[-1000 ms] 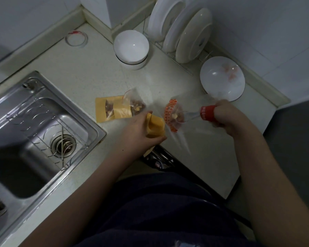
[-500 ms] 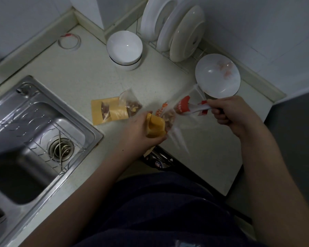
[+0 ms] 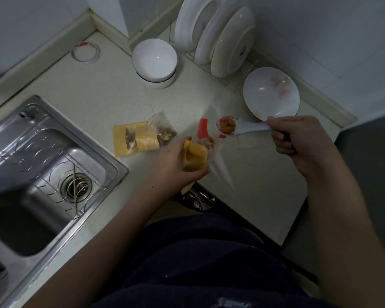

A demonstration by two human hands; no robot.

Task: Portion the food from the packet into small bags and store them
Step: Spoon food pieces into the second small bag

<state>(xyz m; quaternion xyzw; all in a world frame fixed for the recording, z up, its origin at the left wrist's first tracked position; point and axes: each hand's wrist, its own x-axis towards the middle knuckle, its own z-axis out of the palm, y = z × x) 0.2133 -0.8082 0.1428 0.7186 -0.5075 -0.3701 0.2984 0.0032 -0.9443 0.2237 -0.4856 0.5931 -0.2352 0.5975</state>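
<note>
While your left hand (image 3: 176,158) clamps the yellow packet (image 3: 195,157) and clear bag (image 3: 209,138), your right hand (image 3: 298,141) fists a loaded white spoon (image 3: 238,127); print unreadable.

Both forearms come up from the bottom of the frame, bare, angled in toward each other. Left hand (image 3: 178,160) is curled closed, fingers wrapped round what it's gripping, thumb on the far side, knuckles facing the camera. Right hand (image 3: 298,138) sits higher and further out, closed in a loose fist, pinching with thumb and forefinger. The hands are apart, not touching.
</note>
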